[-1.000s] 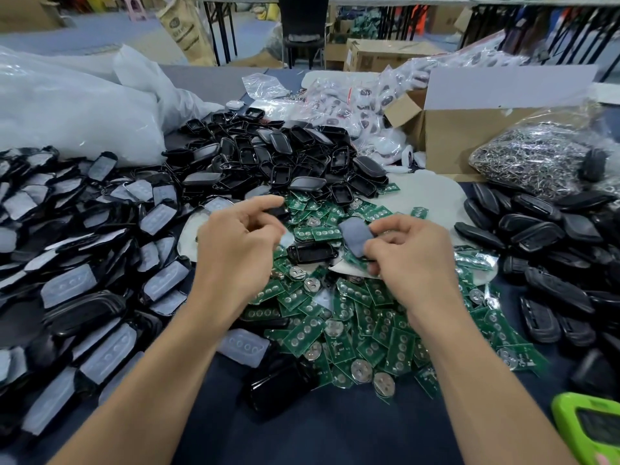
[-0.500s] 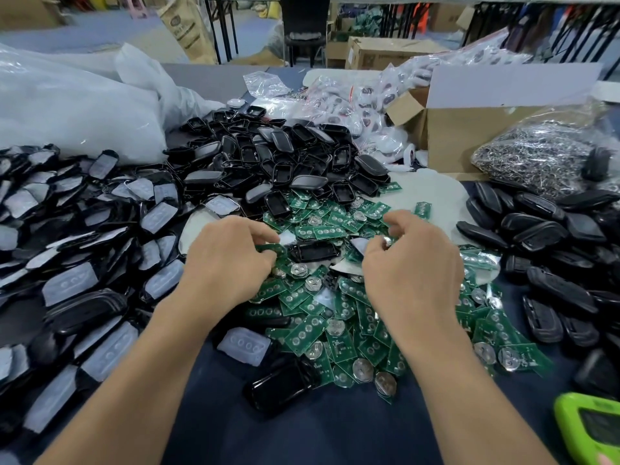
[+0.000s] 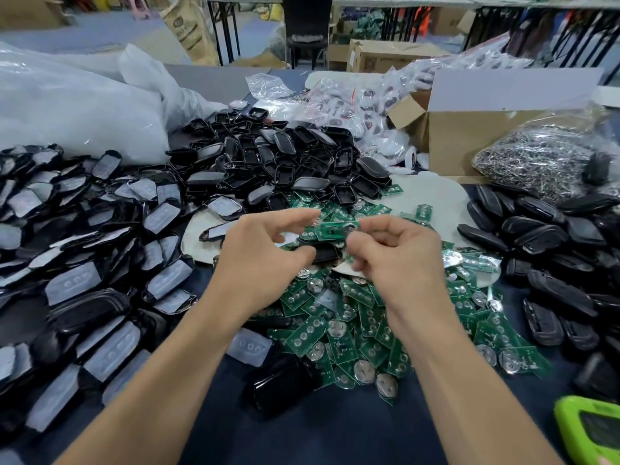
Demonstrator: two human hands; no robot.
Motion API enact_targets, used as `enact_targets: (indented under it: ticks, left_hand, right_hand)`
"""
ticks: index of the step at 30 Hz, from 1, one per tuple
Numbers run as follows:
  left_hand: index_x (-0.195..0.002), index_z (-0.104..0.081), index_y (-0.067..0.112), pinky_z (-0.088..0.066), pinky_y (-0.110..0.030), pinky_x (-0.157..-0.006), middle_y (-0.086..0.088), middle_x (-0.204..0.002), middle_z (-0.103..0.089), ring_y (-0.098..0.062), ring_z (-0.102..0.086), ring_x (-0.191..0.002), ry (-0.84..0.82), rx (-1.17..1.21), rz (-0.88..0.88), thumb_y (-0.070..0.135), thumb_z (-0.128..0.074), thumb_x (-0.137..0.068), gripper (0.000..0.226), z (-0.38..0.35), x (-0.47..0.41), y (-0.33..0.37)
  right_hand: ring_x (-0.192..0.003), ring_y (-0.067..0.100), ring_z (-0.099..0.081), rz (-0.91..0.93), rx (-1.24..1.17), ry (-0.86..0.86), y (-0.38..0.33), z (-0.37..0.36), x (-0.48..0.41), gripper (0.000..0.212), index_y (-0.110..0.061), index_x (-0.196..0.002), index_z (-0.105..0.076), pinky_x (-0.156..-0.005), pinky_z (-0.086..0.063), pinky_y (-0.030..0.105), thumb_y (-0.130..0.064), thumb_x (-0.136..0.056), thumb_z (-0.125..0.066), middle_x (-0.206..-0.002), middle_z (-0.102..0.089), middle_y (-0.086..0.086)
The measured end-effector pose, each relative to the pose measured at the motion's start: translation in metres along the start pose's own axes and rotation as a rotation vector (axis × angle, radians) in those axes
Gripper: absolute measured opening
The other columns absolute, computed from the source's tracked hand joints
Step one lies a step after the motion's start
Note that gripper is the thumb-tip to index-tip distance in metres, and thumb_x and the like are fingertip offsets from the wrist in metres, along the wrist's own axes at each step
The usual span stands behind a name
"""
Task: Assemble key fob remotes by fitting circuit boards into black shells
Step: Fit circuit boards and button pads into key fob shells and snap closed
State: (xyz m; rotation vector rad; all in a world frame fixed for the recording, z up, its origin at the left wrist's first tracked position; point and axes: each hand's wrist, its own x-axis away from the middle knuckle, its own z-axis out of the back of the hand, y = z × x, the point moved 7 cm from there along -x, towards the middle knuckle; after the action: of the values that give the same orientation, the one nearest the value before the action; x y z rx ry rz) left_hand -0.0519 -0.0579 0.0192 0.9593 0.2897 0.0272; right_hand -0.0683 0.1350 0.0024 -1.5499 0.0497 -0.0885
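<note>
My right hand pinches a green circuit board by its right end and holds it above the heap of green circuit boards in the middle of the table. My left hand hovers just left of the board. Its fingers are loosely curved and its forefinger and thumb are spread toward the board's left end, holding nothing. An open black shell lies on the heap right under the board. A large pile of black shells sits behind the heap.
Shells with grey button pads cover the left side, and closed black shells the right. A cardboard box and a bag of metal rings stand at the back right. A green device lies at the near right corner, one black shell near the front.
Both hands dipped into the board heap and have risen again. My right hand let go of a grey piece and now holds a green circuit board; my left hand has opened beside it.
</note>
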Motion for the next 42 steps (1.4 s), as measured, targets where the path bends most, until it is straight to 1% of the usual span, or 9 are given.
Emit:
enact_targets:
  ticks: [2, 5, 11, 15, 21, 28, 33, 40, 42]
  left_hand:
    - [-0.131, -0.067, 0.049, -0.043, -0.008, -0.076, 0.026, -0.116, -0.069, 0.008, -0.059, -0.078, -0.031, -0.202, 0.058, 0.028, -0.080, -0.087, 0.051, -0.002, -0.002, -0.008]
    - [-0.141, -0.058, 0.047, -0.036, -0.023, -0.086, 0.019, -0.123, -0.061, -0.003, -0.052, -0.101, -0.086, -0.366, 0.067, 0.036, -0.076, -0.091, 0.055, -0.011, -0.001, -0.012]
    - [-0.126, -0.070, 0.042, -0.035, -0.017, -0.078, 0.023, -0.095, -0.065, 0.016, -0.050, -0.089, 0.013, -0.259, 0.054, 0.021, -0.080, -0.088, 0.045, -0.010, -0.001, -0.013]
    - [-0.124, -0.071, 0.041, -0.041, -0.033, -0.083, 0.022, -0.098, -0.057, -0.012, -0.052, -0.106, -0.026, -0.383, 0.082, 0.036, -0.076, -0.090, 0.034, -0.013, -0.003, -0.016]
    - [-0.089, -0.072, 0.044, -0.044, -0.033, -0.077, 0.021, -0.101, -0.058, -0.012, -0.056, -0.100, 0.030, -0.365, 0.135, 0.030, -0.081, -0.087, 0.016, -0.008, 0.000, -0.013]
    - [-0.079, -0.079, 0.037, -0.057, -0.021, -0.056, 0.019, -0.070, -0.075, -0.001, -0.070, -0.060, 0.175, 0.110, 0.217, 0.024, -0.083, -0.085, 0.015, 0.005, 0.003, -0.014]
    - [-0.080, -0.084, 0.027, -0.061, -0.023, -0.064, -0.005, -0.076, -0.079, -0.018, -0.077, -0.068, 0.067, 0.474, 0.256, 0.007, -0.077, -0.091, 0.024, -0.005, 0.002, -0.013]
    - [-0.081, -0.085, 0.033, -0.064, -0.028, -0.066, -0.003, -0.080, -0.081, -0.018, -0.077, -0.074, 0.052, 0.482, 0.272, 0.009, -0.074, -0.094, 0.029, -0.009, 0.002, -0.016]
    - [-0.080, -0.085, 0.033, -0.063, -0.028, -0.064, -0.003, -0.080, -0.080, -0.019, -0.077, -0.073, 0.065, 0.485, 0.273, 0.009, -0.075, -0.093, 0.029, -0.009, 0.002, -0.015]
  right_hand:
    - [-0.049, 0.012, -0.057, -0.008, -0.044, 0.067, -0.001, 0.012, -0.005, 0.021, -0.019, -0.078, -0.077, -0.056, -0.053, 0.026, 0.001, -0.082, -0.079, -0.066, -0.072, 0.002]
    - [-0.050, 0.011, -0.054, -0.035, -0.114, 0.065, 0.001, 0.012, -0.005, 0.017, -0.019, -0.082, -0.075, -0.055, -0.051, 0.023, -0.003, -0.085, -0.078, -0.069, -0.072, 0.002]
    - [-0.055, 0.009, -0.057, -0.049, -0.154, 0.031, 0.003, 0.007, -0.005, 0.016, -0.017, -0.083, -0.074, -0.054, -0.048, 0.018, -0.002, -0.088, -0.076, -0.068, -0.069, 0.000]
    - [-0.053, 0.015, -0.058, -0.054, -0.239, -0.038, 0.001, 0.001, -0.003, 0.017, -0.010, -0.086, -0.070, -0.052, -0.049, 0.021, 0.007, -0.091, -0.070, -0.071, -0.071, 0.009]
    - [-0.053, 0.012, -0.058, -0.025, -0.189, -0.039, 0.000, 0.000, -0.003, 0.023, -0.016, -0.098, -0.078, -0.051, -0.048, 0.021, 0.005, -0.092, -0.070, -0.068, -0.070, 0.006]
    - [-0.052, 0.011, -0.057, 0.000, -0.196, -0.009, 0.000, 0.002, -0.005, 0.022, -0.013, -0.091, -0.078, -0.048, -0.046, 0.020, 0.007, -0.089, -0.071, -0.065, -0.070, 0.004]
    - [-0.053, 0.011, -0.057, 0.087, -0.167, 0.013, -0.005, 0.007, -0.005, 0.022, -0.020, -0.086, -0.080, -0.051, -0.047, 0.021, 0.001, -0.087, -0.076, -0.064, -0.071, 0.004]
    - [-0.069, 0.028, -0.069, 0.227, 0.061, 0.047, -0.013, 0.005, -0.001, 0.030, -0.039, -0.084, -0.083, -0.066, -0.061, 0.046, -0.009, -0.080, -0.084, -0.076, -0.078, -0.008]
    - [-0.067, 0.018, -0.070, 0.221, 0.041, 0.040, -0.012, 0.003, -0.001, 0.028, -0.040, -0.085, -0.083, -0.068, -0.064, 0.042, -0.013, -0.077, -0.085, -0.076, -0.078, -0.009]
